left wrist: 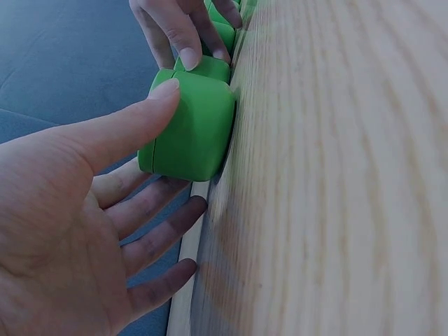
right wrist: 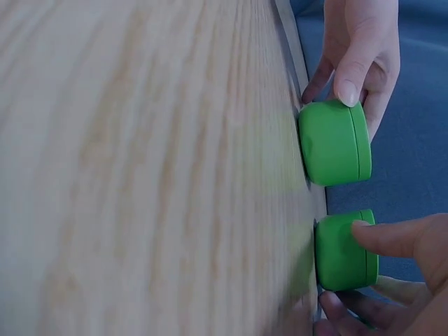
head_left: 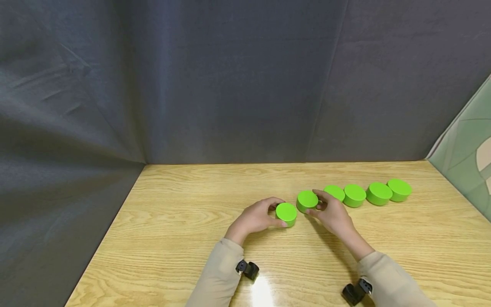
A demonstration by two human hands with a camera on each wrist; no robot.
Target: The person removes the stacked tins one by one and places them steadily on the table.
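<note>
My left hand (head_left: 261, 216) grips a round green lidded container (head_left: 286, 214) from its left side, thumb at the near edge and fingers behind. In the left wrist view, the thumb presses near the lid seam of this container (left wrist: 192, 126). Just to its right, my right hand (head_left: 333, 213) holds a second green container (head_left: 307, 201) between thumb and fingers. The right wrist view shows that container (right wrist: 343, 250) low on the wood, with a small gap to the one in the left hand (right wrist: 367, 56). Both containers stand upright with their flat lids up.
Several more green containers (head_left: 379, 193) line up on the wooden table (head_left: 172, 238) to the right, one partly hidden behind the right hand. A dark grey curtain (head_left: 230, 85) hangs along the back and left. A green patterned panel (head_left: 466, 157) borders the right side.
</note>
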